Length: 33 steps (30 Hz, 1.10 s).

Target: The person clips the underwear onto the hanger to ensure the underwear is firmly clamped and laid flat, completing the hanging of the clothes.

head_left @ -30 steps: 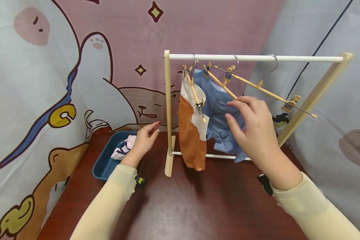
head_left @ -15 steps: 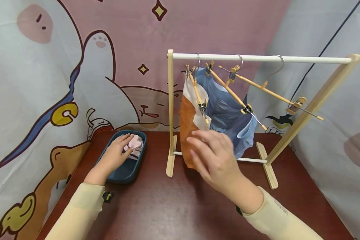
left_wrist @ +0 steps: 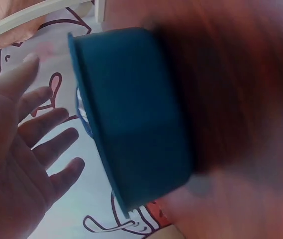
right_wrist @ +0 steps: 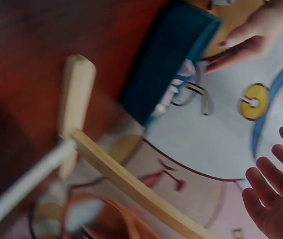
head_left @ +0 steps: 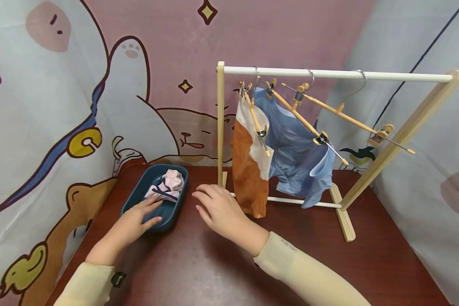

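A crumpled pale pink garment with dark trim (head_left: 166,186) lies inside a blue plastic basin (head_left: 128,203). My left hand (head_left: 131,224) hovers over the basin's near side, fingers spread and holding nothing; the left wrist view shows its fingers apart from the basin wall (left_wrist: 131,119). To the right of the basin, my right hand (head_left: 222,211) is in the air with its fingers loosely bent and nothing in them. Behind it, orange-and-white shorts (head_left: 248,165) and a blue garment (head_left: 296,157) hang from clip hangers on a small rack.
The rack has a white top bar (head_left: 336,74) and wooden posts (head_left: 401,140). A bare clip hanger (head_left: 340,111) hangs at its right. Cartoon-printed cloth walls enclose the brown table (head_left: 199,272) at the back and sides.
My right hand has come away from the hanger with the blue garment and moved left and down toward the basin. My left hand went over the basin, then drew back slightly toward me.
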{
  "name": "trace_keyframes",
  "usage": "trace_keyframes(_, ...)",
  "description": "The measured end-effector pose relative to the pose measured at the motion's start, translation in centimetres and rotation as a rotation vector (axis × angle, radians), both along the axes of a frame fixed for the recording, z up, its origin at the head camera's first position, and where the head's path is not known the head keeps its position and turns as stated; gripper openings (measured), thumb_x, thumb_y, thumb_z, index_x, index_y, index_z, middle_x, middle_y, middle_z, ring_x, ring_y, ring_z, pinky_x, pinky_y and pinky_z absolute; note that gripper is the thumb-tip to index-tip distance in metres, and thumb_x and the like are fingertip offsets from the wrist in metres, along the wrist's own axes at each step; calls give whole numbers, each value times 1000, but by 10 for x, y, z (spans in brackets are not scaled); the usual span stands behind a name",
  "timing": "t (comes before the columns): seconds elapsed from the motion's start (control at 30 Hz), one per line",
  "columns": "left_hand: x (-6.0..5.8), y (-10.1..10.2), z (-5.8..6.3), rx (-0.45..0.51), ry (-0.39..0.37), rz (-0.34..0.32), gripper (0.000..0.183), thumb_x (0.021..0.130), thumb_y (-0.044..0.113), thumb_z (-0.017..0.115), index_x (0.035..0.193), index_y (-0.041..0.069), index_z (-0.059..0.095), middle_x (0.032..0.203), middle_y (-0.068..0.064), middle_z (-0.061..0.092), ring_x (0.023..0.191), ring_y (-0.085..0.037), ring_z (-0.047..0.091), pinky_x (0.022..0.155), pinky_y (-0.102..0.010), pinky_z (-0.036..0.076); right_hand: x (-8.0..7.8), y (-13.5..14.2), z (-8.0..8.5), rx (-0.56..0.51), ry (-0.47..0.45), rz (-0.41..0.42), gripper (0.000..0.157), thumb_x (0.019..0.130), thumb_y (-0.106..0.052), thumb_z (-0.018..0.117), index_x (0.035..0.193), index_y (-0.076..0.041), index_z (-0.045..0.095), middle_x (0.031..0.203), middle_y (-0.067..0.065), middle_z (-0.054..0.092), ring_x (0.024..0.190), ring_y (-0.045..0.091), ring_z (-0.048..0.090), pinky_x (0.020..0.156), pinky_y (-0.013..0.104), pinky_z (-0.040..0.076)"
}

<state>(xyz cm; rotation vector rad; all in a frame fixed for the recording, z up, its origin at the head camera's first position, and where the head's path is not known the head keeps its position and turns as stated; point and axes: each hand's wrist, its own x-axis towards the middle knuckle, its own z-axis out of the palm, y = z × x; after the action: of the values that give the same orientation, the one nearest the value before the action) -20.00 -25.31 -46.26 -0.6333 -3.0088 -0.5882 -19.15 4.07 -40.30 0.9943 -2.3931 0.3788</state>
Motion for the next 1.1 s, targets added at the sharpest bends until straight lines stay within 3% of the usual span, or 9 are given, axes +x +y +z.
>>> trace_keyframes(0.3,11,-6,-11,-48,28,-19,38,82,24,72,116,8,68,115,-12,68,107,-31,63,90,-49,48,-41,-30,-39,83,-211,-129,35,91,-30,60,123,-17,61,122,0,58,110,17,56,94,35,47)
trace_keyframes(0.5,15,-6,-19,-104,142,-20,19,78,14,75,96,10,75,89,-5,73,84,-22,69,76,-42,54,-60,-59,-54,103,-340,-137,43,92,-34,59,130,-15,56,132,2,54,120,19,52,101,36,43)
trace_keyframes(0.73,16,-5,-32,-98,258,16,13,74,11,78,85,15,74,80,1,71,74,-17,67,69,-39,53,-69,-91,-75,101,-354,-198,46,91,-39,59,130,-15,55,134,1,53,121,19,52,100,36,43)
trace_keyframes(0.9,18,-3,-33,-93,282,23,14,73,10,79,84,15,73,78,1,71,72,-17,66,69,-39,54,-71,-108,-82,106,-351,-249,45,91,-39,60,131,-18,55,134,-1,54,122,16,52,100,35,42)
trace_keyframes(1.1,18,-4,-36,-91,302,26,14,72,10,79,84,15,73,78,1,71,72,-17,67,67,-38,53,-70,-121,-86,208,-463,-221,52,94,-37,54,144,-36,36,153,-3,32,138,14,35,113,42,24)
